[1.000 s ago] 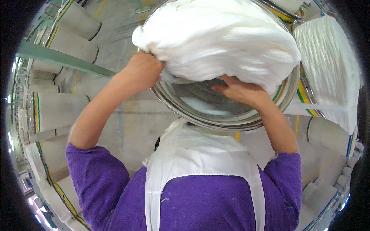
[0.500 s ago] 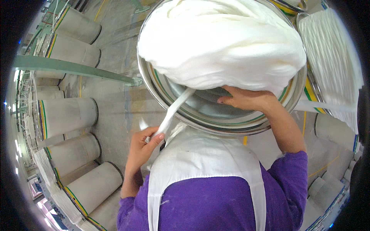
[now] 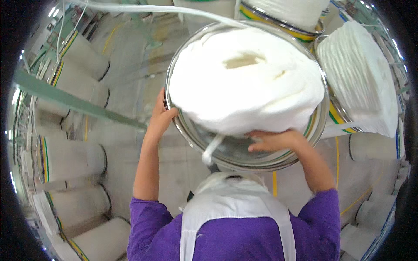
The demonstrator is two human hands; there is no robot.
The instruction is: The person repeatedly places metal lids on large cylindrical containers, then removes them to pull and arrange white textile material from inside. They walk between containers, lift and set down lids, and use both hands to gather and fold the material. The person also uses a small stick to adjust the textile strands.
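In front of me stands a round can [image 3: 191,141] with a metal rim and green and yellow bands. A thick heap of white fibre sliver [image 3: 244,91] fills its far part, leaving a gap on the near side. My left hand [image 3: 162,118] is closed round the can's rim at the left. My right hand [image 3: 278,141] reaches over the near right rim and lies with fingers stretched out against the lower edge of the heap; some fingertips are hard to make out. A loose sliver end [image 3: 212,149] hangs over the near rim between my hands.
Another can heaped with ribbed sliver [image 3: 348,69] stands close at the right, and one more [image 3: 287,21] at the far side. A sliver strand [image 3: 174,8] runs overhead to the heap. Several white cans [image 3: 74,158] line the left, below a green bar [image 3: 78,100].
My left hand has let go of the sliver end and taken hold of the can's rim. The can appears lower in view. My right hand stays against the heap.
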